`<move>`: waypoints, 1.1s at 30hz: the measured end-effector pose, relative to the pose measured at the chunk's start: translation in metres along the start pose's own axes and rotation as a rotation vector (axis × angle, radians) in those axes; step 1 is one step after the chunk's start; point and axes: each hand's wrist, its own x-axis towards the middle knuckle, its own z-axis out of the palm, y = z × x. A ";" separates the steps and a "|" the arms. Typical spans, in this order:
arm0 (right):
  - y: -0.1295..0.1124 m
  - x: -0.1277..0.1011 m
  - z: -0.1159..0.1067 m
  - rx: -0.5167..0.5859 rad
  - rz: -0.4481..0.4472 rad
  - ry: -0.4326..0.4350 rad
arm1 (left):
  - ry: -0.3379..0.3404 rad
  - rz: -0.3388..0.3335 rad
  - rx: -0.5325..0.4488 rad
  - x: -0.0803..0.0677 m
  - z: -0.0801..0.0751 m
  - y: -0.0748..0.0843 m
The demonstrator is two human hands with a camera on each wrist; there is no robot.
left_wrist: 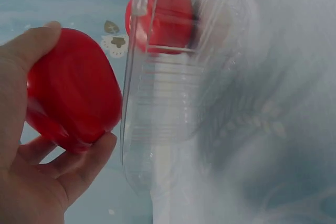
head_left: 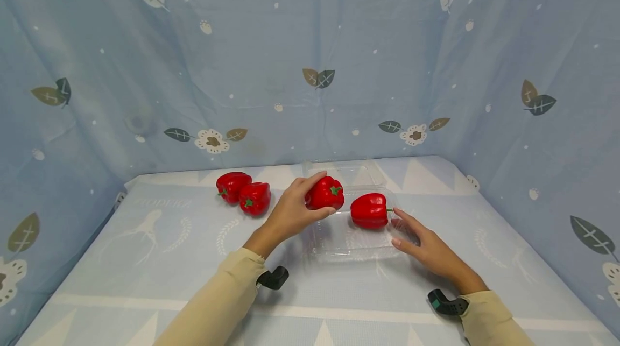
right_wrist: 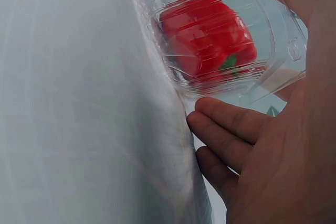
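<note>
My left hand (head_left: 290, 211) grips a red bell pepper (head_left: 325, 193) just above the left edge of a clear plastic clamshell tray (head_left: 339, 244); the left wrist view shows the same pepper (left_wrist: 71, 93) between thumb and fingers beside the tray wall (left_wrist: 157, 129). A second red pepper (head_left: 370, 210) lies inside the tray, seen through the plastic in the right wrist view (right_wrist: 207, 38). My right hand (head_left: 426, 246) rests with straight fingers (right_wrist: 231, 124) against the tray's right side.
Two more red peppers (head_left: 233, 184) (head_left: 255, 198) lie together at the back left of the blue patterned tablecloth. The tray's open lid (head_left: 349, 171) lies behind it. Blue leaf-print curtains wall in the table on three sides.
</note>
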 end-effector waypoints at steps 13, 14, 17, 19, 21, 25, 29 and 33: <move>0.001 -0.001 -0.001 0.006 -0.019 0.006 | -0.077 0.013 0.034 0.009 0.003 0.006; 0.001 -0.001 -0.001 0.008 -0.020 0.007 | -0.082 0.013 0.036 0.009 0.003 0.007; 0.000 -0.001 -0.001 0.009 -0.016 0.004 | -0.102 0.022 0.042 0.010 0.003 0.008; -0.001 -0.001 -0.001 0.012 -0.011 0.002 | -0.121 0.020 0.052 0.011 0.003 0.010; -0.001 -0.001 -0.001 0.011 -0.008 -0.001 | -0.137 0.023 0.065 0.011 0.003 0.011; -0.001 -0.001 -0.001 0.008 -0.008 0.000 | -0.156 0.027 0.110 0.012 0.003 0.014; -0.001 0.000 -0.001 -0.004 -0.002 0.001 | -0.173 0.039 0.183 0.014 0.003 0.015; -0.001 -0.001 -0.001 -0.003 0.001 -0.001 | -0.200 0.038 0.241 0.016 0.004 0.017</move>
